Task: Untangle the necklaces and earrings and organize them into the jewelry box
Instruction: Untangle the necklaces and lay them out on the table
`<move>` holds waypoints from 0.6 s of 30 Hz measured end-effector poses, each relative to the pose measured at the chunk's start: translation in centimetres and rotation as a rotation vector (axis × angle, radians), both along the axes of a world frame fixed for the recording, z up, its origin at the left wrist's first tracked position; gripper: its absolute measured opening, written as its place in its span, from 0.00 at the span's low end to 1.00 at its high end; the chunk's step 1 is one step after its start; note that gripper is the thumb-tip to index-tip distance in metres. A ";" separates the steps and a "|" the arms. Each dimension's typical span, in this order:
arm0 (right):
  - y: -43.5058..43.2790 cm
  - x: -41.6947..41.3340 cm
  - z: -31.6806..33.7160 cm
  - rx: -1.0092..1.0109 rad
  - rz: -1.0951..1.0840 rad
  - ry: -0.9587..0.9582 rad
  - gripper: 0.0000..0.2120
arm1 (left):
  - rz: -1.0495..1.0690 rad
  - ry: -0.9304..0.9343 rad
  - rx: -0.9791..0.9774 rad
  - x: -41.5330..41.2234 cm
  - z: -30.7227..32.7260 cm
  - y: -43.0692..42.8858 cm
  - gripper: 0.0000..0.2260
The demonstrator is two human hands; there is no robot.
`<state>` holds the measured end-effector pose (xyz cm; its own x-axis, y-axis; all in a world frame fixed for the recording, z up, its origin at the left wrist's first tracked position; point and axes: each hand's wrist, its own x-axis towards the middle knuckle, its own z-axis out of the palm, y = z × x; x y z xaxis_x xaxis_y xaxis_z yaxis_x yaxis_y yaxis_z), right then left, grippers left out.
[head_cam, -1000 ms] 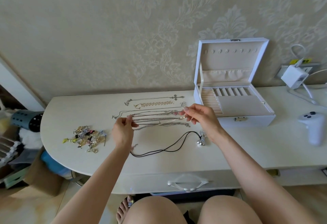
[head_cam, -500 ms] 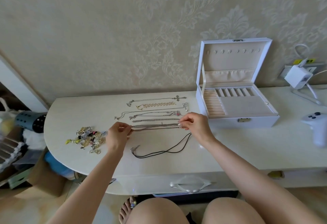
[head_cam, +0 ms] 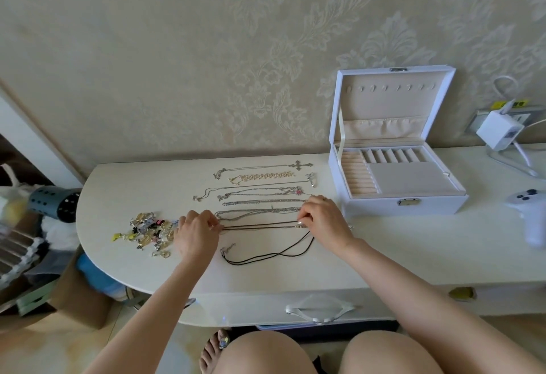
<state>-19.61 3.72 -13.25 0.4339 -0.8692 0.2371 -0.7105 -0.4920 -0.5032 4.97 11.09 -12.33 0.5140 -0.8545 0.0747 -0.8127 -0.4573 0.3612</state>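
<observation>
Since 1 sec ago both hands came down & closer to the person. The thin chain (head_cam: 260, 227) they carry went from up over the other rows to its own row, low by the table (head_cam: 384, 258).

Head view: L hand (head_cam: 196, 236) pinches the chain's left end, fingers (head_cam: 208, 217) curled tight on it. R hand (head_cam: 323, 220) pinches the right end w/ thumb & fingertips (head_cam: 303, 220). The chain runs straight from pinch to pinch. Can't tell if it lies flat on the table or hangs a bit over it.

Just past the fingers, away from the person, lies a silver chain (head_cam: 257, 213). More necklaces lie in rows beyond it, w/ the cross necklace (head_cam: 300, 165) farthest. Just below the R fingers, the black cord necklace (head_cam: 266, 255) loops. The earring pile (head_cam: 147, 233) sits just left of the L hand, touching or almost. The jewelry box (head_cam: 381, 207) stands open to the right of the R fingers, near but apart. No jewelry seen in it yet.

What could go wrong: if let go slack, the thin chain could curl onto the silver chain or the black cord, b/c both are so close, & tangle again. The L wrist could bump the earrings.

Pose: both hands palm down, backs to the camera, low. The forearms reach in from the bottom corners & slant toward each other.
</observation>
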 end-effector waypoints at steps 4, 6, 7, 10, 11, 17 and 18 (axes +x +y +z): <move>0.0 -0.5 0.3 0.030 0.012 -0.013 0.04 | 0.000 0.028 -0.007 0.1 0.1 0.1 0.11; 0.2 -1.1 0.8 0.025 0.008 -0.051 0.06 | -0.007 0.018 -0.051 -0.1 0.3 0.3 0.12; 0.3 -1.5 1.2 0.023 -0.002 -0.074 0.07 | -0.023 0.009 -0.098 -0.4 0.4 0.4 0.12; 0.9 -3.3 2.3 0.011 -0.060 -0.093 0.08 | -0.214 0.034 -0.280 -2.0 0.8 0.9 0.07; 1.2 -4.0 2.6 0.008 -0.086 -0.081 0.09 | -0.316 0.064 -0.303 -2.6 0.9 1.1 0.05; 3.2 -6.8 2.9 0.099 -0.138 0.154 0.10 | -0.714 0.093 -0.032 -6.3 0.6 1.3 0.16; 3.4 -6.9 2.8 0.121 -0.130 0.201 0.11 | -0.721 0.042 0.017 -6.7 0.4 1.2 0.17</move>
